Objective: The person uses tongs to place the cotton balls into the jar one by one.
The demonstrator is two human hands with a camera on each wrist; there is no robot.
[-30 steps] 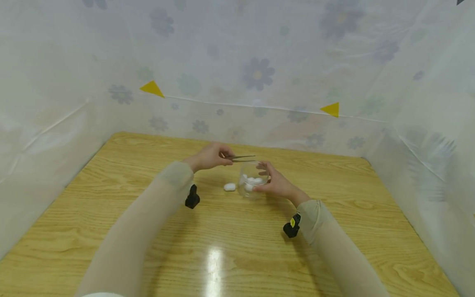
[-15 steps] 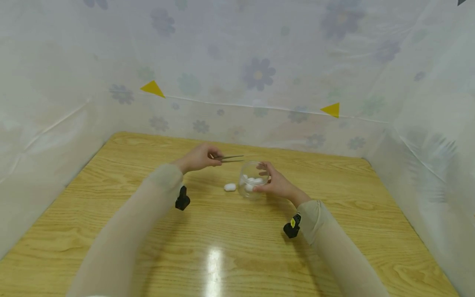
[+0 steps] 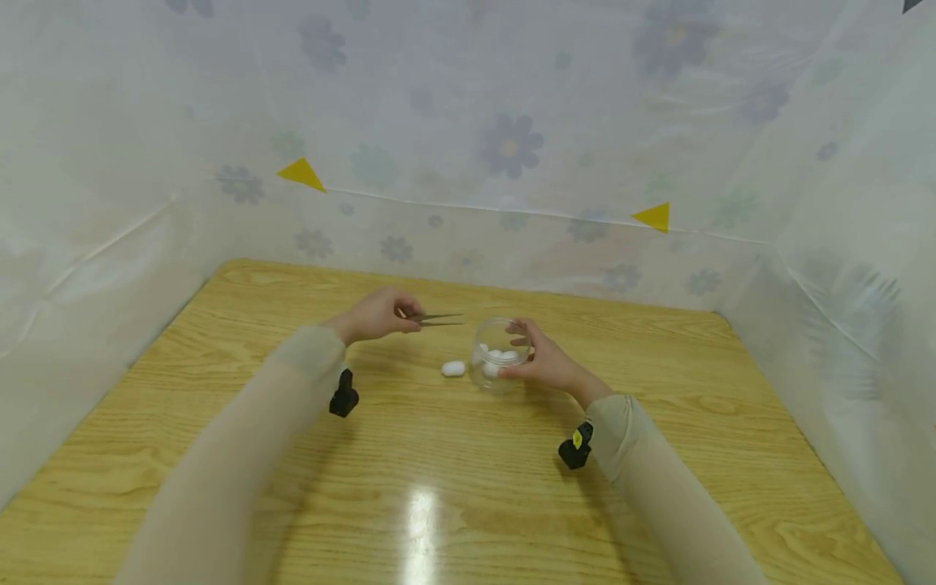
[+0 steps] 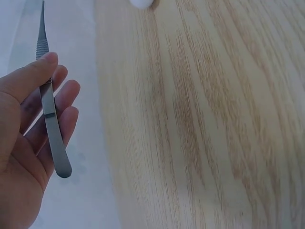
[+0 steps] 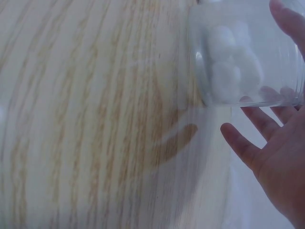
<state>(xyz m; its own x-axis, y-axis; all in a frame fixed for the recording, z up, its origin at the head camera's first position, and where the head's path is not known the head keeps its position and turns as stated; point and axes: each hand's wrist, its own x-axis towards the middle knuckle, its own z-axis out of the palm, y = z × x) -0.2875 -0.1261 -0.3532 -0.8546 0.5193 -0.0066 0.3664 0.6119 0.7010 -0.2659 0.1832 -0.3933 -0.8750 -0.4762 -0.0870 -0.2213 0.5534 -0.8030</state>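
Between thumb and fingers, my left hand (image 3: 382, 314) pinches a pair of metal tweezers (image 4: 53, 131). Their tips point right and stand apart with nothing between them, above the table left of a clear jar (image 3: 478, 341). My right hand (image 3: 550, 362) holds that jar from its right side, thumb in front and fingers round the back. Several white rounded pieces (image 5: 228, 71) lie inside the jar, which stands upright on the table. Just left of it a white oblong piece (image 3: 453, 369) rests on the wood; its material is unclear. In the left wrist view only its end shows at the top edge.
The wood-grain table (image 3: 409, 455) ends at a pale flowered curtain (image 3: 439, 146) at the back, with similar sheeting at both sides. Two yellow triangles (image 3: 301, 174) mark the curtain. Black wrist cameras (image 3: 344, 396) hang under both forearms.
My left hand has moved left with the tweezers, whose tips have gone from above the jar's rim to left of it. The right hand, jar and white pieces stay in place.
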